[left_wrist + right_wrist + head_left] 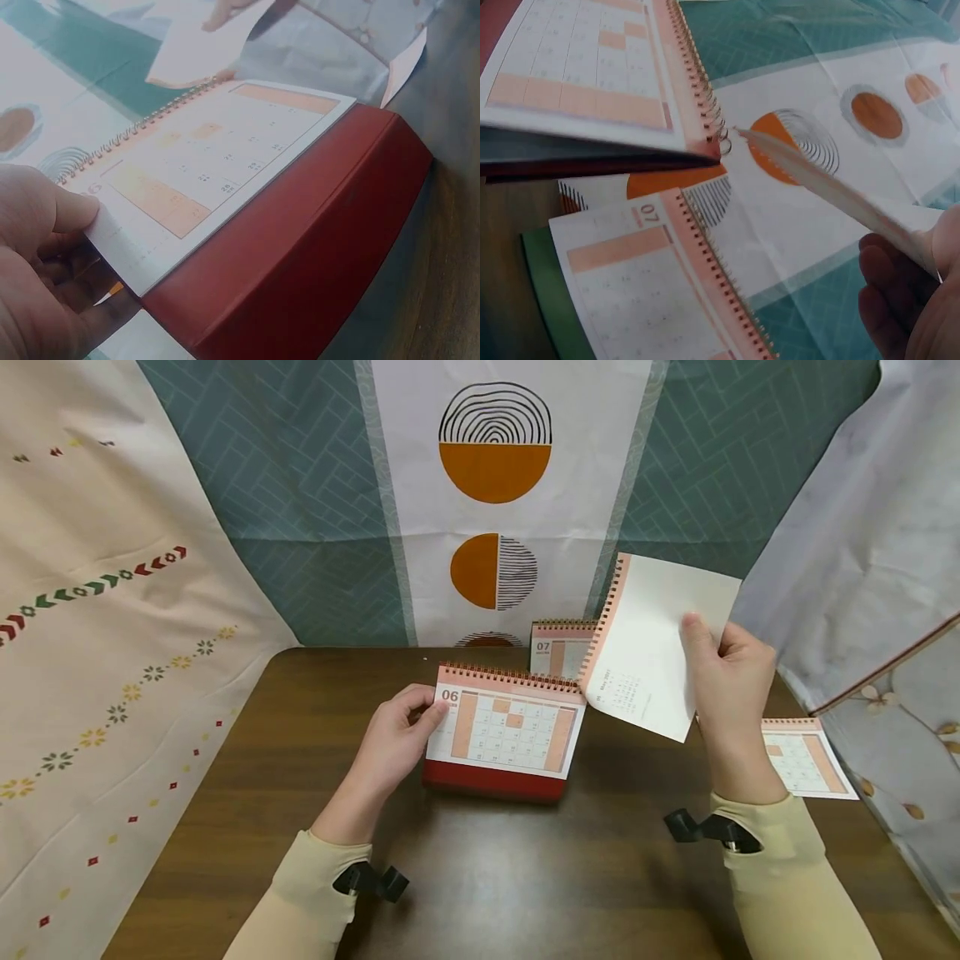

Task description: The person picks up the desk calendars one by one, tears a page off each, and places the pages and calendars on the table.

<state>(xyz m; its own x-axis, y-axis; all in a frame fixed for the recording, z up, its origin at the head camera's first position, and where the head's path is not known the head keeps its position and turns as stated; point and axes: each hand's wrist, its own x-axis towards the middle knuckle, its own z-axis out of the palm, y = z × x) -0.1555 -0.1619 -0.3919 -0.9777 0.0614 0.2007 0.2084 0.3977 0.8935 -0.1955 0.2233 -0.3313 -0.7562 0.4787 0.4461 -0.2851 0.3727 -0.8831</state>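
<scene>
A red-based desk calendar (510, 727) stands tilted on the table, its 06 page facing front and a gold wire coil along its top. My left hand (401, 735) pinches its left edge, thumb on the front; in the left wrist view the other fingers are behind the page. My right hand (731, 685) holds a white calendar sheet (645, 635) in the air, thumb across its face. Punched holes run down the sheet's pink left edge, and a small May 2021 grid is printed near its bottom. Its lower left corner is close to the coil's right end.
Behind stands another calendar (630, 277) with an 07 page and a green base, partly hidden. A calendar sheet (806, 760) lies at the table's right edge, partly behind my right forearm. Patterned cloths (495, 510) hang around the wooden table (525, 877).
</scene>
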